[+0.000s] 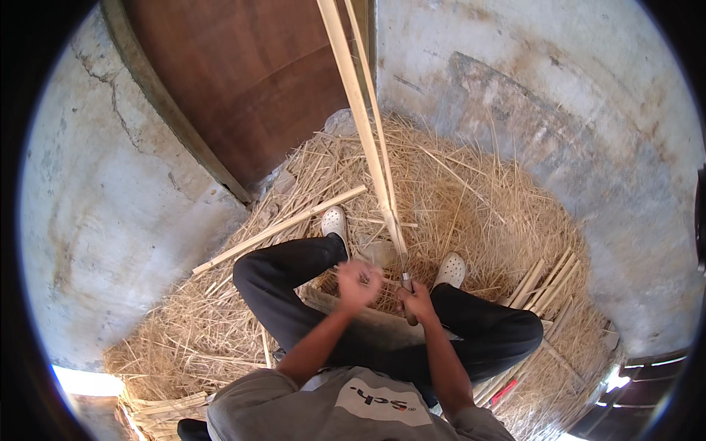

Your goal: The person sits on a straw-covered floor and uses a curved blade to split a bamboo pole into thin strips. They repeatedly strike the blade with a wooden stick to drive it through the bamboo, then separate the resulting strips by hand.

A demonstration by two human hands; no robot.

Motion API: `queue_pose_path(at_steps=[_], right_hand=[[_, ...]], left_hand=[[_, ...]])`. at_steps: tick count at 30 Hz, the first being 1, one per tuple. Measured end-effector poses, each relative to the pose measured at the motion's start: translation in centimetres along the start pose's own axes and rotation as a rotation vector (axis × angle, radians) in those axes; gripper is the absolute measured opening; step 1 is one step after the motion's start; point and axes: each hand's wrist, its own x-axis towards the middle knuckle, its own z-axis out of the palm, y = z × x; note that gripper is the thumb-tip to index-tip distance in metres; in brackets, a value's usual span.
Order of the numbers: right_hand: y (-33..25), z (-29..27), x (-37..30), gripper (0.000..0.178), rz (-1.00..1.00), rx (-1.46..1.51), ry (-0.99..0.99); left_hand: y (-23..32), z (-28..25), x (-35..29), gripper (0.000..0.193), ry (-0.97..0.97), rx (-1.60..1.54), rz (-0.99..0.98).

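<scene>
My right hand (pixel 416 299) is closed round the handle of a knife (pixel 407 280), between my knees. Its narrow blade points away from me and meets the near end of a long pale bamboo strip (pixel 365 125). That strip runs up past the top of the view, with a thinner strip (pixel 375 110) beside it; the two come together near the blade. To the left of the knife is my left hand (pixel 359 285), raised and smeared by motion, so its fingers cannot be made out. It appears apart from the bamboo.
Straw and shavings (pixel 471 191) cover the floor. A loose bamboo strip (pixel 279 229) lies left of my left foot; several more (pixel 540 287) lie at right. A low wooden block (pixel 382 323) sits between my legs. Stained walls (pixel 573 110) and a brown door (pixel 235 66) enclose the space.
</scene>
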Motion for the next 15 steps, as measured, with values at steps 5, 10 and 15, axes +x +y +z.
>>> queue_pose_path(at_steps=[5, 10, 15], right_hand=[[1.9, 0.6, -1.1, 0.020, -0.028, -0.138, 0.086], [6.0, 0.1, 1.1, 0.021, -0.177, -0.314, 0.118], [6.3, -0.2, 1.2, 0.028, -0.078, -0.659, 0.311]], left_hand=[[-2.1, -2.3, 20.7, 0.077, 0.226, -0.423, -0.219], [0.3, -3.2, 34.9, 0.051, -0.019, -0.927, -0.439], [5.8, -1.3, 30.5, 0.031, 0.062, -0.699, -0.402]])
